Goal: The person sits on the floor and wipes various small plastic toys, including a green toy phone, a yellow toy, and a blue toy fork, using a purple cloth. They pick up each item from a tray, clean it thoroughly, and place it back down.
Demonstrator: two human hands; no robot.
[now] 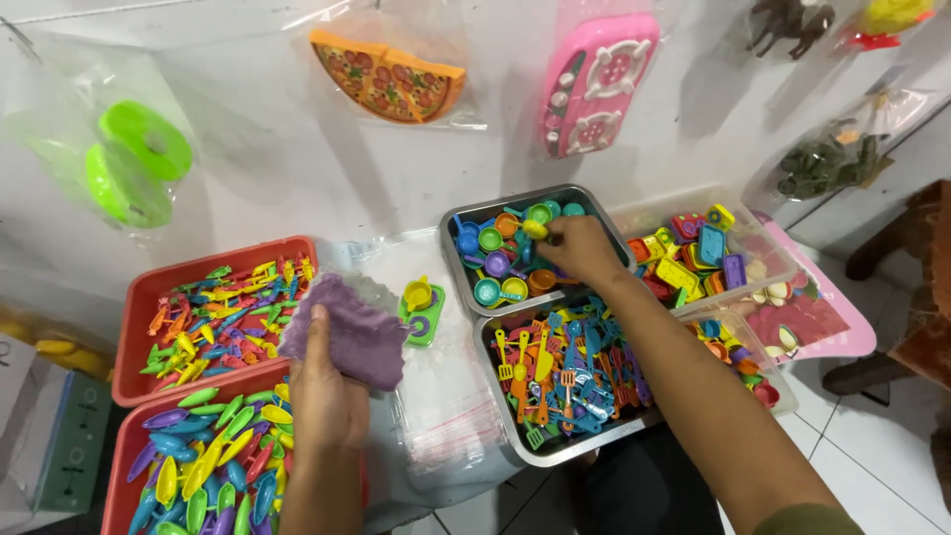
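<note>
At the far left a clear bag with two bright green ring-shaped toys (134, 159) hangs on the white wall; below it two red trays sit one behind the other, the upper red tray (134, 297) filled with small mixed-colour toy pieces too many to count, the lower red tray (121, 446) heaped with blue, yellow, green and purple boat-shaped toys; the left hand (327, 391) rises over the inner edge of these trays, fingers closed around a clear plastic bag holding a purple toy piece (347, 332), which stands just above the hand; just right of it a small green toy stove with one yellow cup (422, 309) lies on a stack of clear plastic bags (436, 416) on the worktop; higher on the wall hang one orange toy pizza slice (386, 77) and one pink toy stove (597, 84), each in a bag; next come two metal trays, the rear metal tray (466, 220) holding small toy pots and cups, the front metal tray (515, 436) full of orange and blue toy utensils; the right hand (580, 250) reaches into the rear tray, fingertips pinched on a small yellow-green toy cup (536, 230) at its upper left; furthest right two clear plastic tubs (758, 243) hold more coloured toys, uncountable.
</note>
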